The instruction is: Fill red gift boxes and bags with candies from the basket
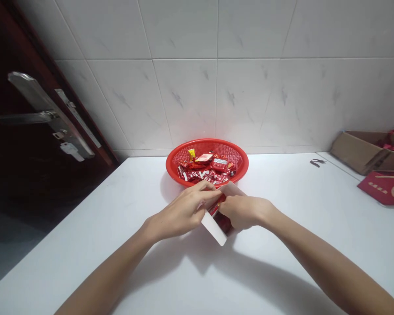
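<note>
the left hand (180, 212) is closed on the small box (215, 228), its fingers along the upper edge and its thumb by the near side. the right hand (244, 211) has its curled fingers inside the open top; whether they are apart, together or clamped on something cannot be told, since the box and the hand itself hide the tips.

as for how far things have got, the box is open, its flaps spread, and some red contents (225, 222) show within. how full it is cannot be seen. it is held just in front of the red basket (170, 165), which has a good heap of wrapped sweets (219, 164) in it, so plenty lies outside the box. the box is not closed.

the flaps look like thin, stiff card, white and matte with straight edges. the basket is round-rimmed, smooth plastic with a fine mesh wall. the sweets are in shiny, crinkled wrappers, mostly red with white print, and one yellow packet (191, 154) stands out near the back. the table (134, 271) is pale and smooth, set against glossy grey-veined tiles (184, 96). off to the right are an open brown carton (354, 153) with plain cardboard sides and a flat-sided red bag (377, 187) with a pale cord handle.
</note>
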The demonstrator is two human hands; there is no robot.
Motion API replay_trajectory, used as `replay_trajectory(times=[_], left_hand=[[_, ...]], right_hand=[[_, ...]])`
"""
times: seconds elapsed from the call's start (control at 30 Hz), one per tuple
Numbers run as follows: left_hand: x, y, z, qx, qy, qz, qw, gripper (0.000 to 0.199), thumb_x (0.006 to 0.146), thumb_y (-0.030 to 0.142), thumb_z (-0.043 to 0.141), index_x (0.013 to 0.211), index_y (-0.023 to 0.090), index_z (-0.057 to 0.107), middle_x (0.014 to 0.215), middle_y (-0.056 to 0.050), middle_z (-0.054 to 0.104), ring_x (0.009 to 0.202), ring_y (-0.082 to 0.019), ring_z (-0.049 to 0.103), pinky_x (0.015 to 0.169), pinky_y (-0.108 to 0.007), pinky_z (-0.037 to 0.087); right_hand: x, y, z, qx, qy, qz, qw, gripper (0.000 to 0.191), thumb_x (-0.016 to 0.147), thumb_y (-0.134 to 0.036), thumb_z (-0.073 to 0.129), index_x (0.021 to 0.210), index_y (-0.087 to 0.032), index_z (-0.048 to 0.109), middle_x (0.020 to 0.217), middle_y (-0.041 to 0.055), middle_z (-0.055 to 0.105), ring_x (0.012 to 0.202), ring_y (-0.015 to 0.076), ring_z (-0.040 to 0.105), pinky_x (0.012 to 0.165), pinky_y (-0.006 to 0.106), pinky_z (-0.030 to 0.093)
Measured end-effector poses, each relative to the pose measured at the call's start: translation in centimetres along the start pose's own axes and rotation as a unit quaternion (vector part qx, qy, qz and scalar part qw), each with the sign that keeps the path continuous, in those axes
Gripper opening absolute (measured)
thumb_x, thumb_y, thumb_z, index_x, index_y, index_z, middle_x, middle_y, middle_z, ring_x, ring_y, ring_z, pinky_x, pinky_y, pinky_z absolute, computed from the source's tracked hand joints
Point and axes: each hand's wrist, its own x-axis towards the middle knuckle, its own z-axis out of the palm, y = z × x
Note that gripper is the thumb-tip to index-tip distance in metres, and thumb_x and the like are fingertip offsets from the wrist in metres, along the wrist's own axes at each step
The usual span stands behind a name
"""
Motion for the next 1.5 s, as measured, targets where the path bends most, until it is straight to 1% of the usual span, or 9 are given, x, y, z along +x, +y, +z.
replay_trajectory(times=[0.13,0.23,0.33,0.5,0.67,1.0,1.23,1.4,1.5], left_hand=[[-0.1,0.0,0.1,0.009,0.002,0.010,1.000,0.060,0.081,-0.001,0.040,0.128,0.029,0.063,0.109,-0.005,0.058,0.096,-0.019,0.057,0.077,-0.031,0.050],[-0.2,-0.1,0.3,0.014,0.004,0.011,1.000,0.071,0.080,-0.003,0.040,0.140,0.032,0.054,0.107,-0.005,0.057,0.093,-0.018,0.057,0.076,-0.031,0.050],[-0.1,-0.4,0.5,0.012,0.006,0.013,1.000,0.070,0.081,-0.002,0.041,0.141,0.031,0.053,0.108,-0.005,0.057,0.092,-0.017,0.058,0.076,-0.030,0.051],[0.4,-1.0,0.5,-0.020,0.017,0.016,1.000,0.059,0.084,0.004,0.044,0.135,0.029,0.059,0.109,-0.005,0.059,0.095,-0.017,0.059,0.081,-0.031,0.051],[0.8,-1.8,0.5,-0.041,0.039,-0.005,0.998,0.045,0.089,0.017,0.049,0.132,0.022,0.062,0.107,-0.007,0.060,0.090,-0.018,0.060,0.079,-0.033,0.052],[1.3,-2.4,0.8,-0.070,0.048,-0.002,0.996,0.041,0.095,0.044,0.054,0.129,0.024,0.065,0.129,-0.010,0.058,0.120,-0.025,0.056,0.102,-0.044,0.047],[1.2,-2.7,0.2,-0.036,0.005,0.016,0.999,0.057,0.083,0.024,0.065,0.139,0.027,0.057,0.134,-0.009,0.056,0.123,-0.028,0.055,0.106,-0.048,0.046],[1.4,-2.7,1.6,-0.007,0.046,0.028,0.999,0.050,0.088,0.018,0.057,0.137,0.027,0.057,0.126,-0.008,0.057,0.115,-0.024,0.058,0.100,-0.043,0.050],[1.4,-2.4,2.3,0.008,0.056,0.017,0.998,0.049,0.089,0.016,0.056,0.137,0.027,0.054,0.128,-0.008,0.053,0.114,-0.023,0.058,0.098,-0.042,0.051]], right_hand=[[-0.8,0.6,1.0,-0.005,0.004,-0.002,1.000,0.008,0.078,-0.011,0.062,0.079,-0.014,0.068,0.069,0.0039,0.064,0.056,0.0153,0.052,0.047,0.026,0.035],[-2.5,1.1,0.7,0.055,0.086,-0.024,0.994,0.023,0.073,0.002,0.052,0.069,-0.017,0.062,0.060,-0.0003,0.056,0.046,0.0108,0.042,0.044,0.025,0.031],[-4.9,1.8,0.0,0.133,0.177,-0.087,0.971,0.032,0.071,0.005,0.046,0.081,-0.019,0.065,0.068,-0.0009,0.062,0.051,0.0102,0.046,0.045,0.023,0.032],[-6.9,3.8,0.8,0.159,0.312,-0.047,0.936,0.019,0.082,-0.012,0.057,0.093,-0.021,0.069,0.089,0.0036,0.067,0.071,0.0146,0.057,0.058,0.025,0.043],[-5.8,6.2,4.0,0.227,0.352,-0.046,0.907,0.024,0.090,-0.036,0.062,0.107,-0.022,0.071,0.114,0.0087,0.066,0.090,0.0188,0.064,0.076,0.033,0.053],[-2.4,5.8,9.6,0.380,0.511,-0.060,0.769,0.034,0.094,-0.044,0.053,0.117,-0.021,0.064,0.123,0.0117,0.068,0.110,0.0250,0.065,0.091,0.042,0.055],[-2.0,5.4,10.8,0.445,0.490,-0.103,0.742,0.043,0.093,-0.043,0.057,0.130,-0.024,0.060,0.131,0.0120,0.065,0.115,0.0283,0.063,0.096,0.043,0.052],[-2.2,4.9,11.6,0.410,0.472,-0.169,0.762,0.057,0.093,-0.043,0.057,0.148,-0.033,0.042,0.145,0.0109,0.055,0.131,0.0296,0.052,0.108,0.054,0.042],[-2.3,4.4,11.8,0.393,0.461,-0.167,0.778,0.050,0.095,-0.044,0.054,0.143,-0.032,0.048,0.139,0.0115,0.058,0.128,0.0281,0.055,0.106,0.051,0.046]])
